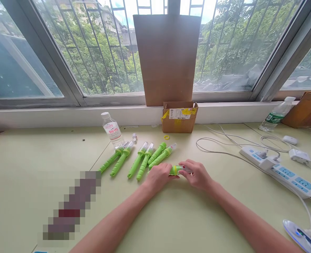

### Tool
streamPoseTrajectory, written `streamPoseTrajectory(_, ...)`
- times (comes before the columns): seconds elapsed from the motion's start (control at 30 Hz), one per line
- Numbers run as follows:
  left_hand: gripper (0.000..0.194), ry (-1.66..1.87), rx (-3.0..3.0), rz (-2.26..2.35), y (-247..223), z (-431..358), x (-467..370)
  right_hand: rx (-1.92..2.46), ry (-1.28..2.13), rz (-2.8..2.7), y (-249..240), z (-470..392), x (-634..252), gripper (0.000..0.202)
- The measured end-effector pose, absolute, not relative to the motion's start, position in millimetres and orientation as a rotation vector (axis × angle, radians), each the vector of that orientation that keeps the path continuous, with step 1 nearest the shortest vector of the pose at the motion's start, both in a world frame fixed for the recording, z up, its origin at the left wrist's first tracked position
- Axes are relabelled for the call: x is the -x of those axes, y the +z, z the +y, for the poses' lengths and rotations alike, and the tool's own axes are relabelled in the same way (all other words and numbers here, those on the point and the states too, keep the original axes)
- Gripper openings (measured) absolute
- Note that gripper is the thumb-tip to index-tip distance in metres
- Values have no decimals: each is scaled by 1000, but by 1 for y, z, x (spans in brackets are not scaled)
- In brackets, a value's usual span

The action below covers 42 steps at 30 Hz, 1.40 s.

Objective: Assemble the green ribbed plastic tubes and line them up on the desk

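My left hand [160, 175] is closed around the green handle of a plastic stick [174, 170] with a yellow ring and a clear tip. With its fingers and thumb, my right hand [197, 174] grips the clear tip end. The stick lies nearly level just above the table, its handle mostly hidden by my left hand. Several similar green sticks [136, 161] lie to the left, most with clear tips pointing away from me. Just beyond my hands, a green stick [163, 155] rests beside a green handle [158, 151] showing no clear tip.
A yellow ring [166, 137] and small clear piece [134, 138] lie farther back. Behind are a water bottle [112, 130] and an open cardboard box [180, 123]. At right are a power strip [279, 171], cables [218, 152] and another bottle [276, 114]. A pixelated patch covers the left front.
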<state>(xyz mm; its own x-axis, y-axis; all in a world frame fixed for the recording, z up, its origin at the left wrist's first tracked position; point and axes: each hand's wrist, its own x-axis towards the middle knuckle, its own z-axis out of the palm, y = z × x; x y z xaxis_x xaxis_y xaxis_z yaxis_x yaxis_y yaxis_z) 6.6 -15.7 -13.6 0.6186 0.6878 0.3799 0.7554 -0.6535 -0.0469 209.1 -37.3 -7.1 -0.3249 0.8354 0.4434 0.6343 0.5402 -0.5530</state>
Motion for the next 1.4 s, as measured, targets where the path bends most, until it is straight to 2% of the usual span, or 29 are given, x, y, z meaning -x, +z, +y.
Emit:
streamPoseTrajectory(0.3,37,-466,2554,-1057,-14,-14,-3,1237,495,-2093,-4,-37,-210,20)
streamPoseTrajectory(0.47,19,-491,2450,-1137,-11,-14,-2,1180,14,-2292,-10,-37,-204,31)
streamPoseTrajectory(0.57,10,-469,2488,-1227,-6,-18,-5,1136,-303,-2346,-10,-37,-201,25)
streamPoseTrajectory(0.7,9,-402,2661,-1461,3,-22,-6,991,-659,-2306,-5,-36,-206,31)
streamPoseTrajectory(0.83,16,-276,2897,-1524,10,-22,-1,847,-812,-2335,0,-35,-213,34)
streamPoseTrajectory(1.0,16,-73,2803,-1543,8,-17,0,901,-728,-2463,-6,-34,-213,29)
streamPoseTrajectory(1.13,21,4,2690,-1459,3,-15,0,1107,-299,-2479,-11,-40,-206,28)
streamPoseTrajectory(1.27,30,-110,2605,-1353,1,-17,-2,1199,61,-2419,-10,-44,-203,25)
streamPoseTrajectory(1.4,18,-285,2601,-1289,3,-18,-4,1150,-185,-2351,-11,-39,-207,26)
